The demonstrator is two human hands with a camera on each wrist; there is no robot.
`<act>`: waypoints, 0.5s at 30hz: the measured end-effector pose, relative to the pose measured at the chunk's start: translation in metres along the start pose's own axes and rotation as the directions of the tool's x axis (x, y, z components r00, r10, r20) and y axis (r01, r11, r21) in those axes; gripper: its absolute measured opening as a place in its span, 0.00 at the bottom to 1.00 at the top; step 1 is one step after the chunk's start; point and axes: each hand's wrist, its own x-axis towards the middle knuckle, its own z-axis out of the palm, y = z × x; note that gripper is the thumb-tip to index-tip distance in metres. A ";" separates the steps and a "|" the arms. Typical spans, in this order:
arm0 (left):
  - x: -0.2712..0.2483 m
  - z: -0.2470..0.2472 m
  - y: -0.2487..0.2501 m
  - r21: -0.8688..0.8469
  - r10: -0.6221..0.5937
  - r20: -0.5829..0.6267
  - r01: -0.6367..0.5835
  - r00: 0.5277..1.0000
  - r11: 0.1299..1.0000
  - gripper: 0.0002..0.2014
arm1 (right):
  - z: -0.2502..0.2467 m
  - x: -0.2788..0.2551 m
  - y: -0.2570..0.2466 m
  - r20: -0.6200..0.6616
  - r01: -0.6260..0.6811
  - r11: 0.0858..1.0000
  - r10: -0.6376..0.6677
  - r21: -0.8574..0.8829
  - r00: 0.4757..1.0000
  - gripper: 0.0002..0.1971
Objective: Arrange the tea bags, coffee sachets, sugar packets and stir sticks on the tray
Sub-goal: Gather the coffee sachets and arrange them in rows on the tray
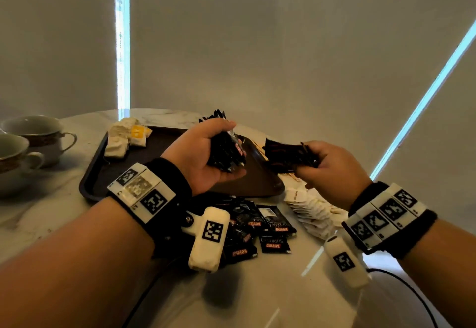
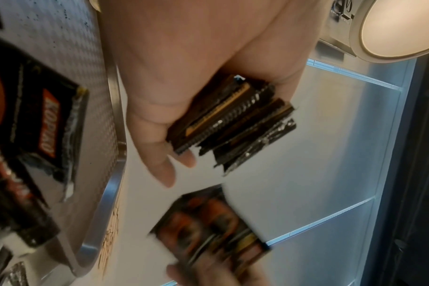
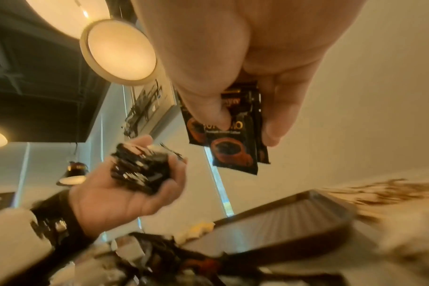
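Observation:
My left hand [image 1: 206,155] grips a thick stack of black coffee sachets [image 1: 228,151] above the dark brown tray [image 1: 103,173]; the same stack [image 2: 233,120] shows edge-on in the left wrist view. My right hand [image 1: 327,165] pinches a few more black coffee sachets [image 1: 288,156], seen fanned out [image 3: 233,139] in the right wrist view, just right of the left hand. Tea bags [image 1: 123,137] lie in the tray's far left corner. More loose coffee sachets [image 1: 268,227] lie on the table before the tray. White sugar packets [image 1: 311,209] lie in a row on the right.
Two cups [image 1: 36,137] stand at the left on the marble table [image 1: 257,289]. Thin wooden stir sticks [image 1: 258,147] lie beyond the tray's right edge. A black cable [image 1: 412,291] runs over the table at the front right.

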 end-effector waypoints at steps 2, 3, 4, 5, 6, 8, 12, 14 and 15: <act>0.000 0.002 -0.001 0.020 -0.018 0.021 0.018 1.000 1.000 0.16 | 0.000 0.005 -0.015 -0.109 0.047 0.996 -0.038 0.079 0.993 0.14; -0.001 0.004 -0.001 0.028 -0.025 0.045 0.023 0.999 0.999 0.19 | 0.001 0.007 -0.024 -0.148 0.086 0.991 -0.071 0.099 0.986 0.13; -0.002 0.005 -0.002 0.029 -0.029 0.070 0.027 0.997 0.999 0.23 | 0.003 0.009 -0.033 -0.170 0.129 0.984 -0.108 0.119 0.980 0.12; -0.003 0.007 -0.002 0.024 -0.026 0.094 0.024 0.995 0.999 0.26 | 0.006 0.011 -0.043 -0.174 0.173 0.975 -0.148 0.138 0.974 0.12; -0.004 0.007 -0.002 0.015 -0.016 0.118 0.015 0.993 1.000 0.28 | 0.011 0.011 -0.052 -0.161 0.211 0.966 -0.187 0.149 0.969 0.13; -0.006 0.006 0.000 -0.006 0.023 0.153 -0.022 0.988 1.000 0.28 | 0.022 0.012 -0.064 -0.110 0.278 0.948 -0.263 0.152 0.958 0.14; -0.002 -0.004 0.007 -0.051 0.064 0.225 -0.054 0.972 0.997 0.37 | 0.033 0.017 -0.074 -0.029 0.342 0.918 -0.343 0.201 0.939 0.22; -0.001 -0.008 0.010 -0.035 0.063 0.261 -0.056 0.963 0.998 0.25 | 0.034 0.019 -0.077 0.019 0.409 0.888 -0.422 0.213 0.906 0.25; 0.001 -0.010 0.011 -0.033 0.059 0.267 -0.052 0.962 0.998 0.20 | 0.035 0.020 -0.077 0.046 0.432 0.874 -0.452 0.222 0.891 0.26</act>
